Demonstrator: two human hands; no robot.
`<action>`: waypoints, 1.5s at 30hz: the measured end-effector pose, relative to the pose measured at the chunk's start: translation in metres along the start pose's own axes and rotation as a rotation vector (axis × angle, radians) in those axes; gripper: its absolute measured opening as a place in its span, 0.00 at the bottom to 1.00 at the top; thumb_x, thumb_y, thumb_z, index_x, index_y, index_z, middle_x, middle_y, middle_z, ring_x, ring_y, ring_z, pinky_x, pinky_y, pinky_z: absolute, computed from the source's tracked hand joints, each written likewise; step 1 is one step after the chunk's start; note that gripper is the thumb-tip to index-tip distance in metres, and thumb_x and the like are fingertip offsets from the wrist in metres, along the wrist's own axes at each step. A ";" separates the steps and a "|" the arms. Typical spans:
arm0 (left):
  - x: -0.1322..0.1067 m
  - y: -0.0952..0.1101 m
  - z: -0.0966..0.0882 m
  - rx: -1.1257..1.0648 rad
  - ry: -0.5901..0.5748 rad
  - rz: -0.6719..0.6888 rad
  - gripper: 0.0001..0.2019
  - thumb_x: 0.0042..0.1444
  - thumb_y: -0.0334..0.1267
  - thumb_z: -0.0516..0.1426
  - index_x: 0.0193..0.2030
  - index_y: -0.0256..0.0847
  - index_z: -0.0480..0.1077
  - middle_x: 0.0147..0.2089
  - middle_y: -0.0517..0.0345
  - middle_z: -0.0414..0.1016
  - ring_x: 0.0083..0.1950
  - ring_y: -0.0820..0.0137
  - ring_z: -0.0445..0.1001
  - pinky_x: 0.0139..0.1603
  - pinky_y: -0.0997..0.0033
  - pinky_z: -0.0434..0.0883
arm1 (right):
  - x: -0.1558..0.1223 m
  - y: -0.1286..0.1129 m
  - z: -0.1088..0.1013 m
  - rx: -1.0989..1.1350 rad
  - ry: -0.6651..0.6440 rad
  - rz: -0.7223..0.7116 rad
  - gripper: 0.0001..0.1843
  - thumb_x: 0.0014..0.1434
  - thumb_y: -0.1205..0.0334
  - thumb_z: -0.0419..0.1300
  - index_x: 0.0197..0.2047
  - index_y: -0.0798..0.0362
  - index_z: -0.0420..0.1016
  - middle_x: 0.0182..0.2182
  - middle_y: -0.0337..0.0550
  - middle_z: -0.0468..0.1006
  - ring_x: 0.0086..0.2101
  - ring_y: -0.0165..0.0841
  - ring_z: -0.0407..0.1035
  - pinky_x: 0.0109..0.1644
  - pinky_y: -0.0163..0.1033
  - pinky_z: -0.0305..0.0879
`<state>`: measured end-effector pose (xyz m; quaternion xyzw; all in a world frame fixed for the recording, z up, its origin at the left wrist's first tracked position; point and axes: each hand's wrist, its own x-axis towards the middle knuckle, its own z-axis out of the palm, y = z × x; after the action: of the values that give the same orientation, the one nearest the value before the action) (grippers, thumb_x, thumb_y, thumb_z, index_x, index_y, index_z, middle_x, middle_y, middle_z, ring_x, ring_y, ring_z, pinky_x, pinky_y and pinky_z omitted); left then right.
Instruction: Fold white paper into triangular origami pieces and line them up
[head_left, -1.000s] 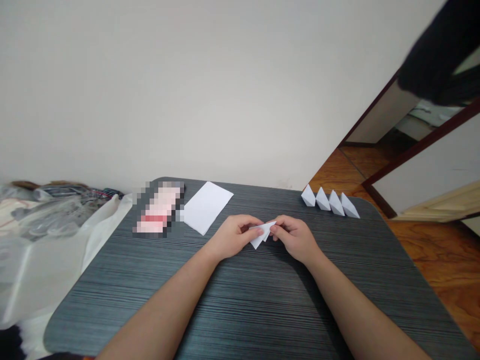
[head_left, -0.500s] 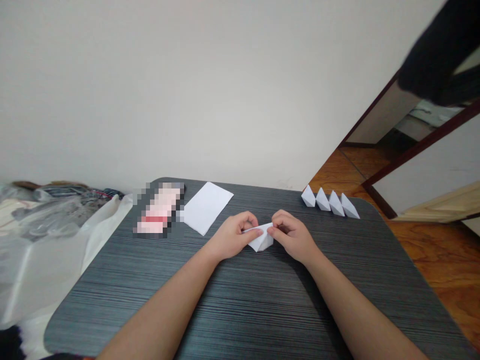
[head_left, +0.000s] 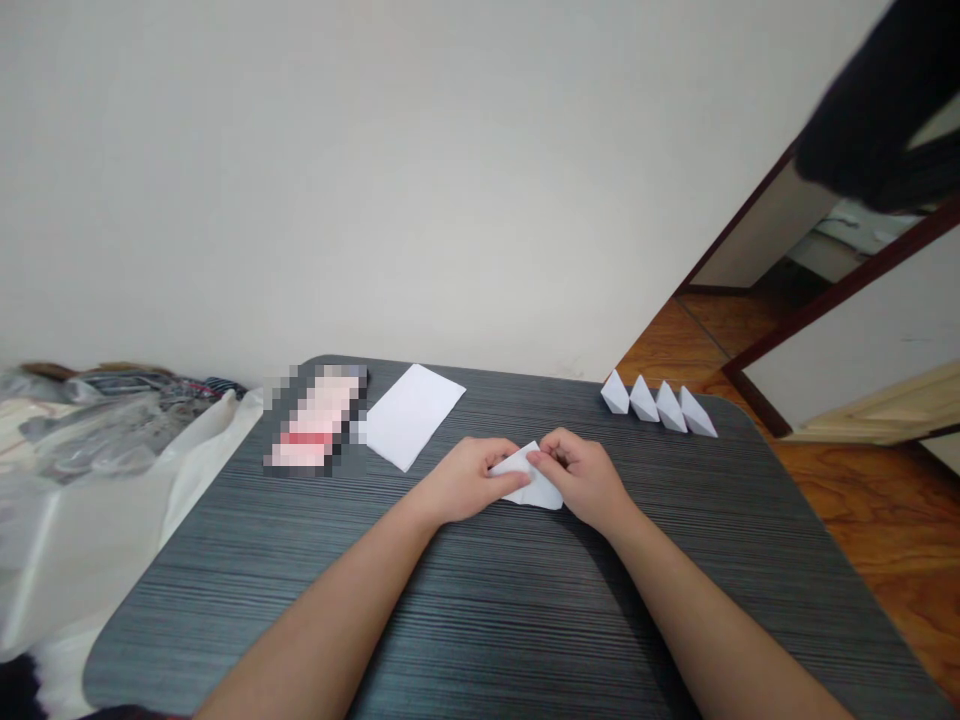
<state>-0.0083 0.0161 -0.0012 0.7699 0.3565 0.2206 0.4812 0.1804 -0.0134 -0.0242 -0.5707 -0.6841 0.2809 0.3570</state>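
A small folded piece of white paper (head_left: 537, 487) lies low on the table between my hands, partly hidden by my fingers. My left hand (head_left: 465, 480) pinches its left side, and my right hand (head_left: 581, 478) holds its upper edge. Their fingertips nearly meet over the fold. A flat white paper sheet (head_left: 411, 416) lies up and to the left of my hands. Several folded white paper triangular pieces (head_left: 658, 404) stand in a row near the far right edge of the table.
The dark wood-grain table (head_left: 480, 620) has rounded corners. A pixelated, pink-and-white object (head_left: 315, 420) lies at its far left. Plastic sheeting (head_left: 97, 440) bunches beyond the left edge, and a wooden floor (head_left: 885, 520) lies beyond the right edge. A wall stands behind.
The folded paper has turned and flattened, from a raised point to a wider shape low on the table. My hands have drawn closer together over it.
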 end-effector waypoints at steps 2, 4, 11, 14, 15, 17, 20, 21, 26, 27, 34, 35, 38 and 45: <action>0.000 -0.001 0.000 0.031 -0.001 0.000 0.11 0.54 0.42 0.54 0.32 0.37 0.71 0.26 0.61 0.69 0.28 0.74 0.63 0.27 0.77 0.57 | 0.000 0.000 0.000 -0.005 -0.005 -0.012 0.11 0.57 0.56 0.58 0.26 0.52 0.65 0.17 0.34 0.63 0.19 0.27 0.56 0.21 0.32 0.50; 0.001 -0.003 0.000 0.033 0.020 -0.009 0.10 0.54 0.41 0.53 0.32 0.37 0.71 0.27 0.61 0.69 0.29 0.74 0.64 0.28 0.76 0.58 | -0.001 -0.001 0.000 0.004 -0.010 -0.026 0.10 0.57 0.56 0.57 0.27 0.52 0.66 0.18 0.34 0.64 0.20 0.27 0.58 0.22 0.32 0.51; 0.002 -0.008 -0.001 -0.011 0.123 -0.044 0.09 0.55 0.39 0.52 0.34 0.37 0.70 0.31 0.59 0.71 0.32 0.72 0.67 0.30 0.75 0.61 | -0.001 -0.001 -0.005 0.027 -0.120 0.004 0.11 0.60 0.57 0.53 0.30 0.52 0.72 0.19 0.36 0.71 0.21 0.29 0.64 0.24 0.33 0.56; 0.002 -0.009 -0.001 0.021 0.121 -0.024 0.08 0.55 0.39 0.52 0.33 0.37 0.69 0.30 0.60 0.70 0.31 0.72 0.66 0.30 0.76 0.60 | -0.001 0.000 -0.005 0.008 -0.107 0.002 0.12 0.60 0.57 0.54 0.28 0.53 0.72 0.19 0.36 0.71 0.21 0.29 0.64 0.24 0.33 0.56; 0.002 -0.009 -0.001 0.031 0.116 -0.021 0.08 0.55 0.39 0.52 0.33 0.37 0.69 0.30 0.60 0.70 0.31 0.72 0.66 0.29 0.76 0.60 | 0.000 0.000 -0.005 0.006 -0.101 -0.001 0.12 0.59 0.57 0.55 0.27 0.53 0.72 0.19 0.36 0.71 0.21 0.29 0.64 0.24 0.32 0.56; 0.002 -0.008 -0.001 0.044 0.100 -0.025 0.09 0.55 0.39 0.52 0.32 0.37 0.69 0.29 0.60 0.69 0.30 0.73 0.65 0.29 0.76 0.59 | 0.000 0.000 -0.005 0.020 -0.101 0.007 0.13 0.59 0.56 0.54 0.27 0.53 0.72 0.19 0.36 0.71 0.20 0.29 0.64 0.23 0.32 0.56; 0.003 -0.007 -0.001 0.053 0.079 -0.033 0.13 0.57 0.43 0.51 0.28 0.36 0.68 0.26 0.60 0.67 0.28 0.73 0.63 0.27 0.76 0.57 | 0.000 -0.002 -0.006 0.043 -0.124 0.022 0.13 0.60 0.56 0.54 0.27 0.53 0.71 0.17 0.36 0.72 0.20 0.29 0.65 0.23 0.32 0.56; 0.003 -0.007 -0.001 0.051 0.076 -0.031 0.15 0.57 0.44 0.50 0.27 0.36 0.68 0.25 0.61 0.67 0.28 0.74 0.63 0.27 0.76 0.57 | 0.000 -0.003 -0.006 0.040 -0.129 0.021 0.13 0.60 0.57 0.54 0.26 0.53 0.70 0.17 0.36 0.72 0.20 0.29 0.65 0.23 0.32 0.56; 0.001 -0.006 -0.001 0.034 0.075 -0.030 0.17 0.59 0.46 0.48 0.26 0.36 0.67 0.24 0.62 0.65 0.26 0.75 0.62 0.25 0.76 0.56 | -0.001 -0.005 -0.006 0.067 -0.164 0.034 0.13 0.60 0.57 0.54 0.26 0.53 0.70 0.17 0.36 0.72 0.19 0.29 0.66 0.22 0.31 0.57; 0.001 -0.006 -0.002 0.029 0.082 -0.036 0.17 0.59 0.46 0.48 0.27 0.36 0.68 0.25 0.61 0.66 0.26 0.75 0.62 0.25 0.76 0.56 | -0.001 -0.005 -0.006 0.089 -0.179 0.044 0.12 0.60 0.57 0.54 0.28 0.53 0.70 0.17 0.36 0.72 0.18 0.29 0.66 0.22 0.31 0.58; 0.002 -0.007 -0.002 -0.184 0.071 -0.089 0.16 0.60 0.46 0.48 0.34 0.36 0.69 0.26 0.57 0.72 0.28 0.71 0.70 0.29 0.74 0.64 | -0.002 0.001 -0.007 0.207 -0.191 0.115 0.13 0.62 0.56 0.51 0.31 0.53 0.71 0.18 0.36 0.73 0.18 0.28 0.67 0.24 0.32 0.63; 0.002 -0.008 -0.002 -0.226 0.063 -0.090 0.16 0.60 0.46 0.47 0.35 0.36 0.69 0.25 0.57 0.72 0.28 0.71 0.70 0.29 0.74 0.65 | -0.001 0.002 -0.008 0.209 -0.165 0.125 0.13 0.62 0.55 0.51 0.31 0.53 0.71 0.18 0.36 0.73 0.18 0.28 0.67 0.24 0.31 0.62; 0.002 -0.009 -0.002 -0.285 0.064 -0.083 0.16 0.61 0.45 0.46 0.36 0.36 0.68 0.24 0.57 0.72 0.27 0.71 0.70 0.30 0.73 0.66 | 0.000 0.006 -0.010 0.208 -0.111 0.157 0.13 0.61 0.55 0.52 0.32 0.53 0.71 0.18 0.36 0.72 0.17 0.28 0.66 0.23 0.31 0.61; 0.003 -0.012 -0.003 -0.270 0.062 -0.069 0.16 0.62 0.45 0.46 0.35 0.36 0.68 0.24 0.56 0.74 0.27 0.71 0.70 0.30 0.73 0.66 | 0.002 0.009 -0.010 0.197 -0.110 0.168 0.14 0.61 0.54 0.52 0.32 0.54 0.71 0.17 0.36 0.72 0.16 0.27 0.65 0.22 0.31 0.60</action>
<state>-0.0125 0.0230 -0.0107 0.6783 0.3646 0.2733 0.5764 0.1936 -0.0101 -0.0247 -0.5719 -0.6215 0.4064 0.3486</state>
